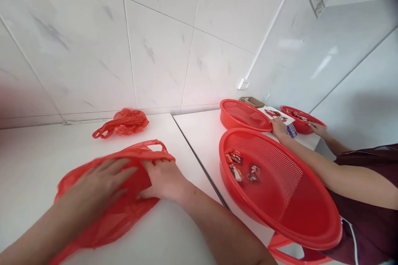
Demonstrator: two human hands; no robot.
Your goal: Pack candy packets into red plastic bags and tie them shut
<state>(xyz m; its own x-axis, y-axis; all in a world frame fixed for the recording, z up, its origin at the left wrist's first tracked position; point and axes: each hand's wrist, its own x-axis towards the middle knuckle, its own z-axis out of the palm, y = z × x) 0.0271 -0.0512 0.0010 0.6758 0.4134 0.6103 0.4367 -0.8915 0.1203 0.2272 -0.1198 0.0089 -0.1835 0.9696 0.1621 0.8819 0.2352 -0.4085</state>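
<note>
A thin red plastic bag [108, 223] with loop handles lies spread on the white table in front of me. My left hand [105, 178] is over the bag's mouth, fingers stretched and apart, slightly blurred. At the bag's right edge, beside a handle, my right hand [164, 180] grips the film with its fingers, the thumb pointing left; the fingertips are partly hidden by the bag. A second red plastic bag [130, 122] sits crumpled behind, near the wall.
To my right a large red basket [292, 174] holds several small dark packets [253, 172]. Behind it are another red basket [245, 114], a cardboard box [251, 101] and a farther red basket [303, 118]. A co-worker's hands [280, 128] touch the rear baskets. A seam [199, 159] divides the tabletops.
</note>
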